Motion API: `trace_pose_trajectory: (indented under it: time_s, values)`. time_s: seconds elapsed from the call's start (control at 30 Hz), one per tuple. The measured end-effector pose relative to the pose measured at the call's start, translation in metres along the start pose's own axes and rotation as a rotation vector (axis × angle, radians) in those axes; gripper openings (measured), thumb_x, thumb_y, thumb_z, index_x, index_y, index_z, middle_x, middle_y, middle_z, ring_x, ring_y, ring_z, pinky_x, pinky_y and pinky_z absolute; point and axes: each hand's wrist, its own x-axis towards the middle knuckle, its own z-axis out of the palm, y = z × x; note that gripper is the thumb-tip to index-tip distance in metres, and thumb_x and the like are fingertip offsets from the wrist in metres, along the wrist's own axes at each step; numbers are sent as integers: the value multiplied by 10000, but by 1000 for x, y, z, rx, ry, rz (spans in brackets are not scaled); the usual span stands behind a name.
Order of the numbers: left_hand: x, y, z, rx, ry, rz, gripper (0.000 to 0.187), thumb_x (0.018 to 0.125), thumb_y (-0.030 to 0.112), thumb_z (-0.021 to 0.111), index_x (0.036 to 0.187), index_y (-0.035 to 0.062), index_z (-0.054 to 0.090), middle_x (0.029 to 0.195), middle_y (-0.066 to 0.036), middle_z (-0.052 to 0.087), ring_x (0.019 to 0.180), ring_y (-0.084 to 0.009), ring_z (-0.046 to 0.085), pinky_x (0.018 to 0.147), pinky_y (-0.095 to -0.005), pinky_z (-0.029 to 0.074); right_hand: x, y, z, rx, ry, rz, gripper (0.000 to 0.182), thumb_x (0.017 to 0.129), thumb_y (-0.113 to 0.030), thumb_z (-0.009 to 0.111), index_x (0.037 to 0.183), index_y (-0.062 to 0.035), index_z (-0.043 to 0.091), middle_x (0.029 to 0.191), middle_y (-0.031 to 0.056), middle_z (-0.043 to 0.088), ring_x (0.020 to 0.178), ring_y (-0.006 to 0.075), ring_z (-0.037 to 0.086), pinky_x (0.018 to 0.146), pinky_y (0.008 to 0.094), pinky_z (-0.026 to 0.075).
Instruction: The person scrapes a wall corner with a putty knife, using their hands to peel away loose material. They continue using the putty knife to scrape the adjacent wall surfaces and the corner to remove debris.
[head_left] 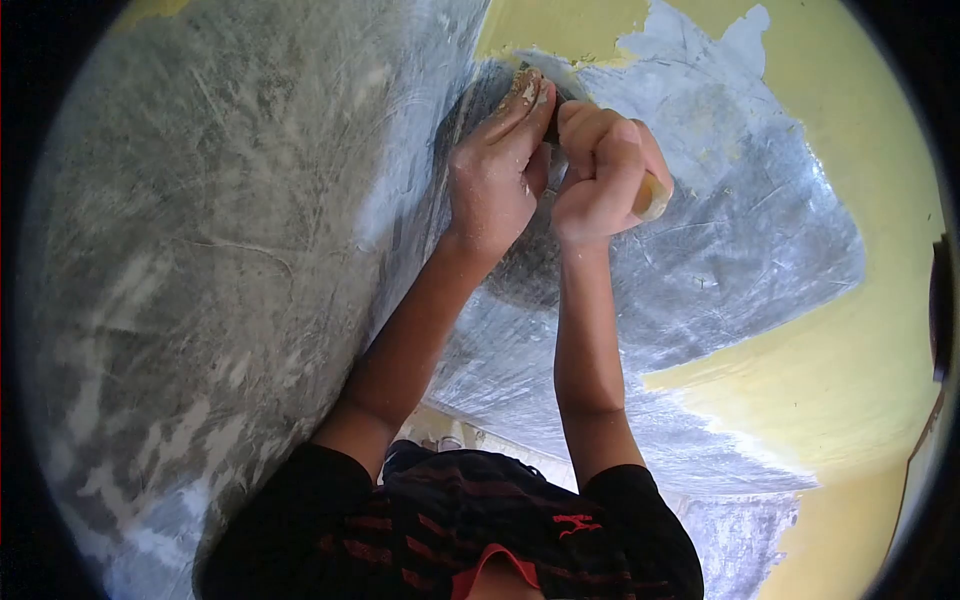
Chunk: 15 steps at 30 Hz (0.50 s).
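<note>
My right hand is wrapped round the yellowish handle of a scraper, whose end shows below the fist. The dark blade reaches up to the left, partly hidden between my hands. My left hand lies close beside it, fingers pressed together against the blade side, with flakes of paint on the fingertips. Both hands are at the wall near the top centre, just under the ragged edge of the yellow paint.
A grey bare wall fills the left side and meets the scraped wall at a corner. Yellow paint remains on the right. A dark object is at the far right edge. Floor shows below, near my feet.
</note>
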Motion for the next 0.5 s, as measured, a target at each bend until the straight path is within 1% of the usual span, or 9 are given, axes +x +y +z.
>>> trace_pose_trajectory:
  time_s: [0.1, 0.13, 0.2, 0.3, 0.33, 0.37, 0.43, 0.47, 0.5]
  values:
    - [1, 4, -4, -24, -16, -7, 580, 776, -120, 667, 1345, -14, 711, 1385, -266, 672, 1234, -420, 692, 1004, -436, 595, -4, -10, 1, -72, 22, 45, 399, 1057, -79, 403, 661, -48, 363, 592, 57, 426, 563, 143, 342, 555, 343, 335]
    - [3, 4, -4, -26, -26, -6, 571, 778, -120, 669, 1338, -15, 715, 1384, -266, 672, 1238, -419, 691, 1004, -436, 595, -2, -1, 2, -67, 17, 37, 399, 1057, -79, 403, 661, -48, 363, 592, 57, 426, 563, 143, 342, 555, 343, 335]
    - [4, -9, -6, 12, -3, -17, 567, 779, -119, 672, 1335, -17, 718, 1375, -265, 678, 1245, -416, 689, 1011, -435, 594, -5, 13, 3, 91, 55, 43, 393, 1051, -66, 512, 667, 11, 540, 675, 80, 613, 628, 126, 530, 574, 298, 429]
    - [1, -12, -4, 46, 40, 15, 562, 778, -117, 680, 1329, -15, 725, 1350, -265, 693, 1247, -410, 693, 1020, -429, 592, -8, -2, 2, -33, 22, 75, 383, 1040, -51, 517, 663, 10, 538, 679, 82, 615, 626, 128, 532, 580, 296, 441]
    - [1, -3, -6, -9, 6, 5, 563, 776, -116, 681, 1329, -15, 726, 1350, -266, 693, 1248, -407, 694, 1023, -427, 592, -12, -7, 3, -50, 79, 66, 381, 1040, -62, 510, 669, 18, 540, 663, 68, 593, 617, 127, 519, 588, 298, 452]
    - [3, 0, -4, -64, -23, -4, 564, 774, -116, 681, 1328, -15, 726, 1350, -268, 693, 1248, -405, 696, 1026, -425, 591, -9, 0, 6, -41, 74, 57, 381, 1040, -62, 510, 669, 18, 540, 663, 68, 593, 617, 127, 519, 588, 298, 452]
    - [4, -7, -2, -64, -10, 4, 578, 774, -116, 677, 1341, -11, 719, 1352, -267, 692, 1247, -401, 698, 1035, -423, 588, -9, 10, 8, 9, 41, -98, 411, 1047, -94, 407, 642, -50, 357, 584, 71, 424, 558, 160, 356, 532, 361, 347]
    - [4, -13, -2, -52, 0, 18, 586, 773, -117, 676, 1348, -9, 717, 1348, -269, 692, 1246, -403, 699, 1037, -424, 588, -11, 11, 7, -50, 96, -59, 397, 1029, -88, 406, 637, -40, 356, 577, 80, 412, 561, 167, 350, 549, 384, 363]
    - [3, -13, -3, -44, 3, 32, 595, 773, -117, 675, 1356, -7, 714, 1345, -272, 693, 1244, -405, 700, 1038, -425, 588, -11, 7, 5, -57, 100, -46, 397, 1029, -88, 406, 637, -40, 356, 577, 80, 412, 561, 167, 350, 549, 384, 363]
